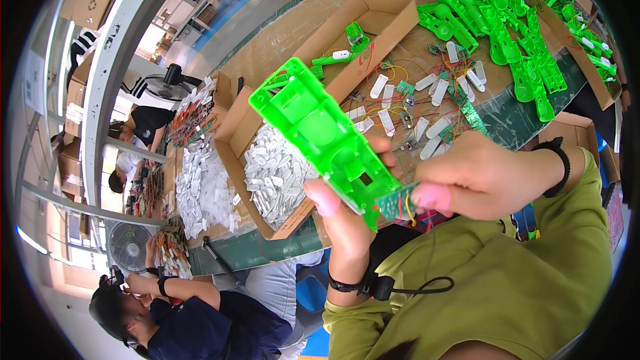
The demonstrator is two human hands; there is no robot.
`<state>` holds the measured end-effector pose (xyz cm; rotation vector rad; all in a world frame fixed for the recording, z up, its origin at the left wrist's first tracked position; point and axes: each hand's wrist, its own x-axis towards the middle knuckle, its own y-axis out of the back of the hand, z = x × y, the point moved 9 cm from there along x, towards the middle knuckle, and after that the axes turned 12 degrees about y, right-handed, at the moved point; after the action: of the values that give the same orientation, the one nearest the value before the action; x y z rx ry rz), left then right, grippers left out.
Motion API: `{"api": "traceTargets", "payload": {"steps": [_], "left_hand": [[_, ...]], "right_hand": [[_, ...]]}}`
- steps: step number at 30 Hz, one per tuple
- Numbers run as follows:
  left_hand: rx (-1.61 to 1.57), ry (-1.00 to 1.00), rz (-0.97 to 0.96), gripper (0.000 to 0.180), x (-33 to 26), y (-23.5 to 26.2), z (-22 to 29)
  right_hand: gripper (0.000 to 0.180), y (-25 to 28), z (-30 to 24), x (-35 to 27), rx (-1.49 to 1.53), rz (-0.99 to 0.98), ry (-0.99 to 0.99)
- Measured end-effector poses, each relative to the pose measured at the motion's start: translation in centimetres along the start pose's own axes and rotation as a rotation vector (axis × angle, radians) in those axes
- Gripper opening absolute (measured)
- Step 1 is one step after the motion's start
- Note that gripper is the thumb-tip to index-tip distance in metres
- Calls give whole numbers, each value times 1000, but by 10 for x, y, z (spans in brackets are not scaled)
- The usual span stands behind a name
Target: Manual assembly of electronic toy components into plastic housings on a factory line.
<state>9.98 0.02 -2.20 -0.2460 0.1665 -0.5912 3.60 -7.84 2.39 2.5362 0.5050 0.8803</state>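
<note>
My left hand (350, 230) grips a bright green plastic housing (320, 130), tilted, its moulded hollow side facing up. The thumb presses on its near edge and the fingers wrap round behind. At the housing's near end, my right hand (483, 177) pinches a small green circuit board (395, 204) with red and yellow wires. The board overlaps or touches the housing's end; I cannot tell whether it sits inside. Beyond my right hand lie several wired circuit boards (472, 117) with white oblong plastic pieces (385, 122).
A cardboard tray (243, 193) of white pieces stands left of the housing. Another cardboard tray (383, 50) holds a few green parts. Green housings (493, 33) are heaped at the far right. A co-worker (193, 320) sits at lower left, near a fan (129, 245).
</note>
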Motion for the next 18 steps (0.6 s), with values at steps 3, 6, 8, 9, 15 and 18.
{"api": "traceTargets", "payload": {"steps": [3,6,8,9,15,18], "left_hand": [[34,-20,12,93,0,-5,-2],[24,-73,-14,89,-2,-11,0],[-90,-170,92,72,-6,-8,4],[-89,-169,92,72,-6,-4,5],[51,-62,79,89,-2,-2,-2],[-161,-242,5,66,-7,-5,7]], "right_hand": [[22,-1,-8,6,-47,93,83],[19,-1,-6,7,-86,168,94],[18,2,-6,6,-116,210,90],[17,1,-7,7,-115,204,86],[18,0,-2,5,-120,211,51],[20,-1,-2,8,-112,200,44]]}}
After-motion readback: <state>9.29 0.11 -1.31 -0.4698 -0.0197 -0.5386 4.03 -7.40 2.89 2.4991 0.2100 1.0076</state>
